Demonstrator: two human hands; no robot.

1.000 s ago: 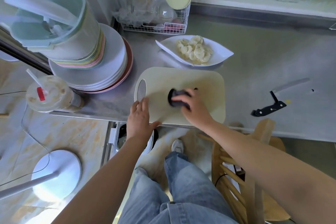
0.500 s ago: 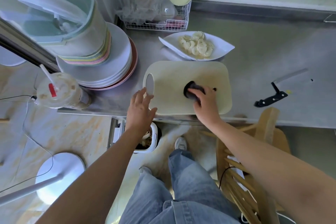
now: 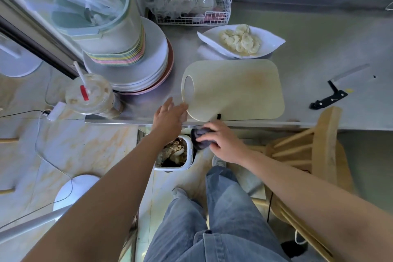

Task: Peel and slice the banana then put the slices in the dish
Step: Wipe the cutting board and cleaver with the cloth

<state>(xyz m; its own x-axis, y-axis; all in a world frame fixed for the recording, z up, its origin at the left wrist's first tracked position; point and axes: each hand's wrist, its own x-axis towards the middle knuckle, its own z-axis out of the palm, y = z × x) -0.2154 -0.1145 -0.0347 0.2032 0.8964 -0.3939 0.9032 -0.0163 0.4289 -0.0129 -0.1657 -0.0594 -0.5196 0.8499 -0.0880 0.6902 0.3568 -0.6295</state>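
A kitchen: a stainless steel counter (image 3: 319, 49) holds a stack of plates (image 3: 148, 70), a wire dish rack (image 3: 214, 19), a cutting board (image 3: 234, 89), a black-handled knife (image 3: 331, 97) and a dish (image 3: 273, 41) of banana slices (image 3: 240, 41); a scrap-filled waste bin (image 3: 172, 168) stands on the floor (image 3: 95, 144) below

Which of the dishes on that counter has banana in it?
The white pointed dish just beyond the cutting board holds the banana slices; the round stacked plates hold none.

Bare worktop (image 3: 319, 38) lies between the cutting board (image 3: 234, 91) and the knife (image 3: 329, 101), and right of the dish (image 3: 273, 40). On the left, the plate stack (image 3: 153, 64) and lidded cup (image 3: 89, 95) crowd the edge. A wooden chair (image 3: 325, 140) stands close against the worktop's front right; a bin (image 3: 172, 168) sits below the edge.
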